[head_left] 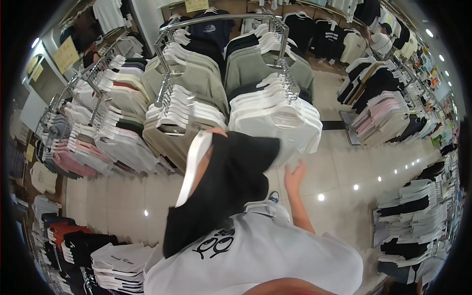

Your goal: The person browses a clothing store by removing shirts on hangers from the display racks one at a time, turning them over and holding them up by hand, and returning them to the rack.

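Note:
A black T-shirt (231, 172) hangs tilted in front of my chest, with a white hanger (190, 169) along its left side. My left hand (217, 131) is closed at the upper end of the hanger and shirt; the garment partly covers it. Free of any garment, my right hand (295, 173) is held out to the right, its fingers apart and a little blurred. Just beyond it are white shirts (278, 123) on a rack, and beige shirts (169, 140) hang beside them.
A chrome rack (221, 19) with several rows of hung shirts stands ahead. More clothes racks line the left and right sides, including pink shirts (381, 113) at right. Pale floor tiles (339, 172) run between them. A person (381, 42) stands at the far right.

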